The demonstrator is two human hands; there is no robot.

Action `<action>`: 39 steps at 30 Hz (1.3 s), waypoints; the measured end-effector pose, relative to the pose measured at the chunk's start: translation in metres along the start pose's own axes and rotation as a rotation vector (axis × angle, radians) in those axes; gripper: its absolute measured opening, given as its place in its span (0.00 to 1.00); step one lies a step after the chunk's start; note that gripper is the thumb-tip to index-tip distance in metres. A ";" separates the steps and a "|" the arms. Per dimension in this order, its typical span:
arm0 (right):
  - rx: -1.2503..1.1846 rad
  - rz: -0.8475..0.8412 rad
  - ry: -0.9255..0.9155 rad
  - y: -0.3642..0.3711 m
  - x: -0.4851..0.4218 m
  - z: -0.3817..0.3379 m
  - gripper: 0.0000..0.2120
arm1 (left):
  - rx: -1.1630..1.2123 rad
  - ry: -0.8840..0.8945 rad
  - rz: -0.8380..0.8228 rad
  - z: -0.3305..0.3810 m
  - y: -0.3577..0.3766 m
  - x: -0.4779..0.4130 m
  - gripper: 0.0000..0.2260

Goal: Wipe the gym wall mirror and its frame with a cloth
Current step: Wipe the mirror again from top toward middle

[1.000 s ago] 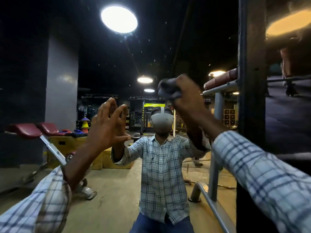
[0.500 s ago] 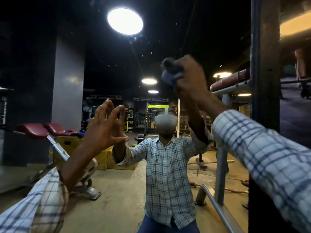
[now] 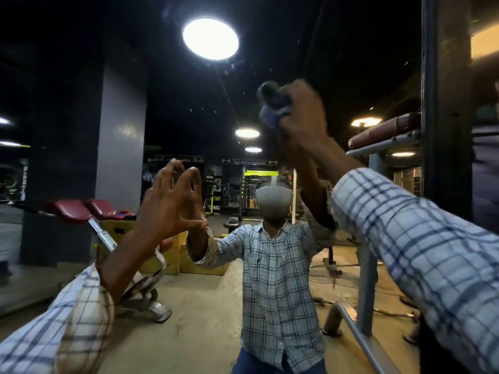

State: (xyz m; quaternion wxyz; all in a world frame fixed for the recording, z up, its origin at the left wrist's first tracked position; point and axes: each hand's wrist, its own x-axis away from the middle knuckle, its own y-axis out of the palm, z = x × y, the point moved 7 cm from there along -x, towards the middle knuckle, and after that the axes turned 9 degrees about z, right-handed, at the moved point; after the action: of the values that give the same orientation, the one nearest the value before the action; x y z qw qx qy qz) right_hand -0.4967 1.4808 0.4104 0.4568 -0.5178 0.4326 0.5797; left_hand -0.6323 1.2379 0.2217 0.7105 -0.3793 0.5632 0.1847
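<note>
The wall mirror [image 3: 189,109] fills most of the view and reflects the dark gym and a person in a checked shirt. Its dark frame [image 3: 445,103] runs upright at the right. My right hand [image 3: 302,114] is raised high against the glass and grips a bunched bluish cloth [image 3: 272,106]. My left hand [image 3: 172,203] is lower and to the left, fingers spread and slightly bent, fingertips touching the mirror where they meet their reflection. It holds nothing.
Reflected in the glass are a red padded bench [image 3: 81,211] at the left, yellow boxes [image 3: 167,255], a grey metal rack [image 3: 367,279] at the right and round ceiling lights [image 3: 210,39]. Specks dot the upper glass.
My right hand has carried the cloth upward and a little right along the glass. My left hand stays on the mirror in about the same place.
</note>
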 end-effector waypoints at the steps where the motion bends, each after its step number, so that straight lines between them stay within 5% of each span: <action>1: -0.010 0.083 0.099 -0.009 -0.011 0.015 0.13 | 0.000 -0.008 -0.003 -0.004 -0.001 0.000 0.58; 4: -0.010 0.125 0.172 0.005 -0.002 0.011 0.13 | -0.006 -0.012 -0.020 -0.010 0.000 0.001 0.59; 10: -0.096 -0.097 -0.129 0.048 0.044 -0.038 0.13 | 0.010 -0.013 -0.020 -0.014 0.003 0.000 0.59; 17: -0.059 0.250 0.242 0.026 -0.015 -0.003 0.11 | 0.033 -0.029 -0.011 -0.020 0.007 -0.005 0.59; 21: -0.103 0.028 -0.054 0.079 0.032 -0.048 0.21 | -0.013 -0.023 0.012 -0.021 0.007 -0.010 0.60; 39: -0.188 0.080 0.025 0.083 0.018 -0.037 0.17 | -0.014 0.035 0.018 -0.022 -0.005 -0.009 0.60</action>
State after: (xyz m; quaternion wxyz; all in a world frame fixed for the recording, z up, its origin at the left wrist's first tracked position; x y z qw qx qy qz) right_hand -0.5710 1.4294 0.3915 0.3772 -0.5478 0.4026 0.6289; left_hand -0.6462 1.2195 0.2297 0.6960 -0.3824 0.5778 0.1885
